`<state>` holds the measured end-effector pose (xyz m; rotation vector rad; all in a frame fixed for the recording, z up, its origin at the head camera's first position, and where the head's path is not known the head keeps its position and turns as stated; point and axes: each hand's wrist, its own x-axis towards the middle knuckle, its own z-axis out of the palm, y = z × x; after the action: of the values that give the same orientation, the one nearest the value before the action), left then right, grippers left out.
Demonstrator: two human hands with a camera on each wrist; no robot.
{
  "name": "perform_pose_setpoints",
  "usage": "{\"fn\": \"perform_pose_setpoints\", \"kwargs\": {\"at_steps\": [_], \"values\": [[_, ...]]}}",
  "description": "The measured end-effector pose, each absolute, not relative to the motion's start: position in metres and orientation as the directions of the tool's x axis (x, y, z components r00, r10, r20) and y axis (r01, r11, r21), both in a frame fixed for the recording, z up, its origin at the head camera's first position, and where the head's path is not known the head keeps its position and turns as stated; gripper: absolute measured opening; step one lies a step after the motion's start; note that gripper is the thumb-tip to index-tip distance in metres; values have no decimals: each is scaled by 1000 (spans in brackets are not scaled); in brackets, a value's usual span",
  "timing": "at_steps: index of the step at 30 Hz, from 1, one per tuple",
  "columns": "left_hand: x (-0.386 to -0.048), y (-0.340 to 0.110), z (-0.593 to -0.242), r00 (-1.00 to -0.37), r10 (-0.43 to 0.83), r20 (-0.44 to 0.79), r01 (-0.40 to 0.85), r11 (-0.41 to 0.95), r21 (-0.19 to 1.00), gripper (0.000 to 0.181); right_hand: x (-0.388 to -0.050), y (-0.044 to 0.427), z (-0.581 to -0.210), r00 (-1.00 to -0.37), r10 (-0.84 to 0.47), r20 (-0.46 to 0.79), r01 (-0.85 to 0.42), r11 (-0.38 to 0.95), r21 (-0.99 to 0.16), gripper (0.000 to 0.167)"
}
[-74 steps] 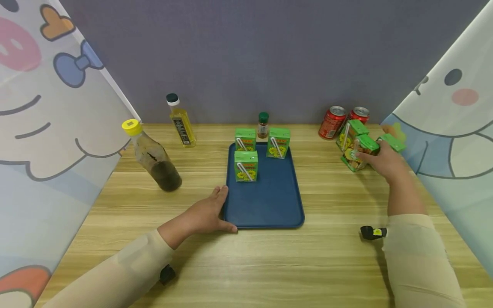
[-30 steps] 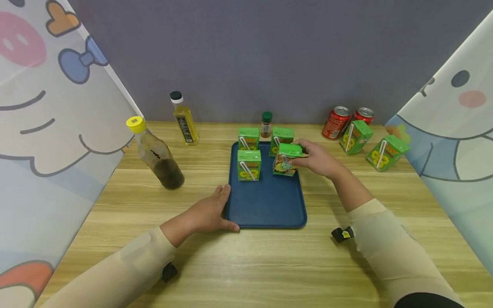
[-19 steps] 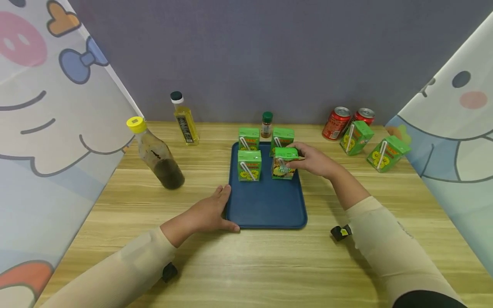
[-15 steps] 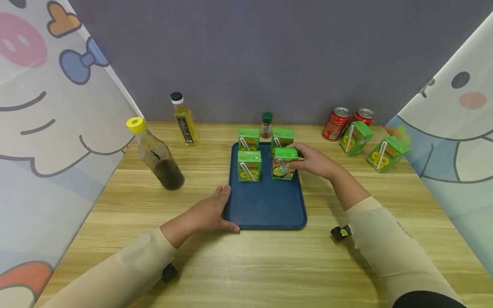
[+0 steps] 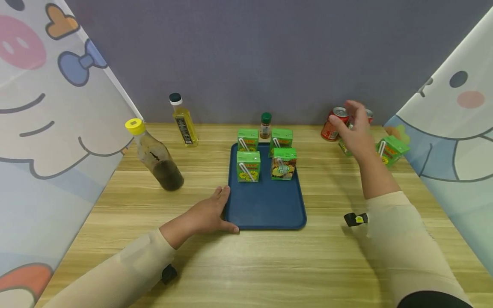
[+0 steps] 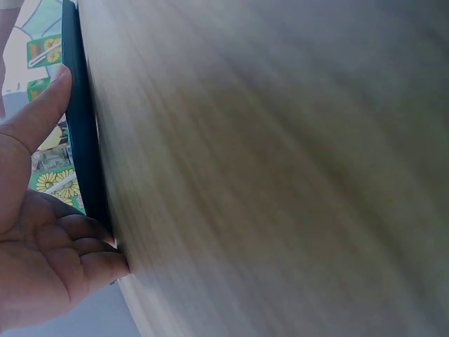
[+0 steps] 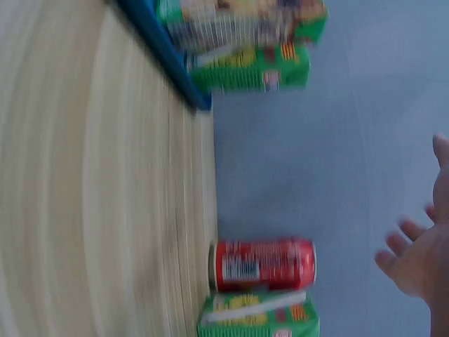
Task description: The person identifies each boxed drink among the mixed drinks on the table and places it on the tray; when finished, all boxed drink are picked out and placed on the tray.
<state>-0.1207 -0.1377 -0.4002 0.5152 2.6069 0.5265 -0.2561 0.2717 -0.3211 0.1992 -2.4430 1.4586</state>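
Note:
On the blue tray (image 5: 265,209) stand several green drink cartons with straws, in two rows; the front right carton (image 5: 283,164) shows a different face from the front left carton (image 5: 248,167). My left hand (image 5: 208,212) rests at the tray's left edge, thumb at the near corner and fingers along the side; the left wrist view shows it touching the tray's rim (image 6: 88,133). My right hand (image 5: 358,132) is raised with fingers spread, holding nothing. It hovers before the red cans (image 5: 330,128) and hides most of one carton (image 5: 344,147). Another carton (image 5: 390,150) stands to its right.
Left of the tray stand a dark sauce bottle with a yellow cap (image 5: 163,171) and an oil bottle (image 5: 185,128). A small green-capped spice jar (image 5: 265,126) is behind the tray. A grey wall panel (image 5: 246,64) closes the back of the wooden table (image 5: 269,265).
My right hand carried a carton from the right group onto the tray's front right spot, let it go, then moved up and right towards the cans. The left hand has stayed at the tray.

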Motion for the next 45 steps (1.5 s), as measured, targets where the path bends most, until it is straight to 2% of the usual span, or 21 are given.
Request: {"fn": "perform_pose_setpoints", "kwargs": {"at_steps": [5,8,12,16,19,24,27,33,39,45], "values": [[-120,-138,-399,-839,431,-332,263,856,445,127,-266,296,-328,-933,247,263,-111,498,-860,95],[-120,-138,-400,-840,429,-332,264,858,441,127,-270,306,-342,-930,308,199,-11,519,-854,107],[-121,-138,-400,-842,428,-329,266,859,437,127,-274,317,-361,-926,353,133,80,529,-845,114],[-122,-137,-400,-839,429,-335,266,860,436,128,-278,328,-375,-919,394,21,173,450,-876,114],[-122,-137,-400,-839,427,-336,265,862,433,128,-281,335,-382,-911,408,-55,232,399,-887,107],[-122,-137,-398,-840,426,-337,263,861,435,128,-285,344,-389,-904,422,-70,285,473,-834,88],[-122,-136,-399,-838,429,-336,266,860,435,128,-284,346,-390,-902,430,-46,290,522,-802,84],[-121,-136,-399,-840,431,-330,272,860,431,128,-280,343,-385,-913,409,-11,259,557,-789,85],[-120,-137,-398,-842,421,-338,256,863,435,128,-271,325,-364,-933,345,104,141,615,-776,83],[-120,-138,-400,-843,424,-332,258,860,441,128,-258,298,-332,-960,239,143,32,605,-795,78]]}}
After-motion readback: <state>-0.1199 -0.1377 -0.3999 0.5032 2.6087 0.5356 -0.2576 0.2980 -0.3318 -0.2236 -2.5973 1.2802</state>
